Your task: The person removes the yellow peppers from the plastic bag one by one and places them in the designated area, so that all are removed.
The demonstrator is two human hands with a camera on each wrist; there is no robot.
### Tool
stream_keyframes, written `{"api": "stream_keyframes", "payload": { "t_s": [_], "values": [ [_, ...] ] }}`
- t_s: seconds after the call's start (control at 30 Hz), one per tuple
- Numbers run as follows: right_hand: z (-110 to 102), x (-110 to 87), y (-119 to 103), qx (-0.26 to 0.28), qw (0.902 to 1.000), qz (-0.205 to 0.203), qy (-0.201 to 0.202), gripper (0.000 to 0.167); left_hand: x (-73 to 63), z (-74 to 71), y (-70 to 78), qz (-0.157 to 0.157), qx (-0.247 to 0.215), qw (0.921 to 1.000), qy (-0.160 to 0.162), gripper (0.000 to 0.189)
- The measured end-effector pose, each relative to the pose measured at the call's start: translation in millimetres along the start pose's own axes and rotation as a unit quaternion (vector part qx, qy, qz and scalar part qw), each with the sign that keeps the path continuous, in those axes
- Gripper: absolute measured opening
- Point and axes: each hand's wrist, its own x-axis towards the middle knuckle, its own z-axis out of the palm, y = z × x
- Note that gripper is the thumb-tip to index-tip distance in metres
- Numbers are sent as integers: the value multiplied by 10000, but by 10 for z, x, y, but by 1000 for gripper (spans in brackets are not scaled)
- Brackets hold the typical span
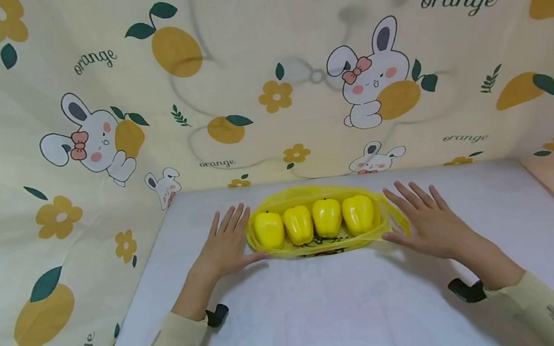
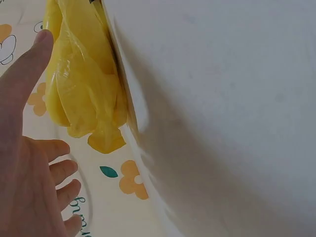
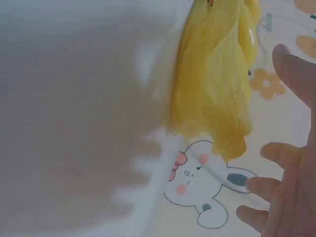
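Note:
Several yellow bell peppers (image 1: 327,217) lie side by side in a row inside an opened yellow plastic bag (image 1: 306,191) on the table. My left hand (image 1: 226,248) is at the bag's left end, fingers straight and spread, thumb near its front edge. On the other side my right hand (image 1: 425,226) is spread the same way, its thumb overlapping the bag's right end in the head view. Both palms face the bag, and neither hand holds anything. The wrist views show the bunched ends of the bag (image 2: 84,74) beside my thumbs.
A white table (image 1: 298,323) carries the bag near its back edge. Behind it and at both sides hangs a cream cloth (image 1: 248,41) printed with rabbits, oranges and flowers. Dark wrist-worn devices (image 1: 468,290) sit at my sleeve cuffs.

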Motion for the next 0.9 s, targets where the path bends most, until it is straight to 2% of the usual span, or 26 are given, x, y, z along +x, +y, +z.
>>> {"api": "stream_keyframes", "payload": {
  "t_s": [0.3,0.57,0.9],
  "values": [
    [16,125,-47,271,9992,-256,128,100,84,19,-23,65,-227,9997,-67,120],
    [36,198,-91,507,9983,-265,97,99,117,53,-19,48,-281,9993,-253,123],
    [90,270,-141,668,9961,-530,230,94,163,65,-20,96,-313,9992,-207,121]
  ]
}}
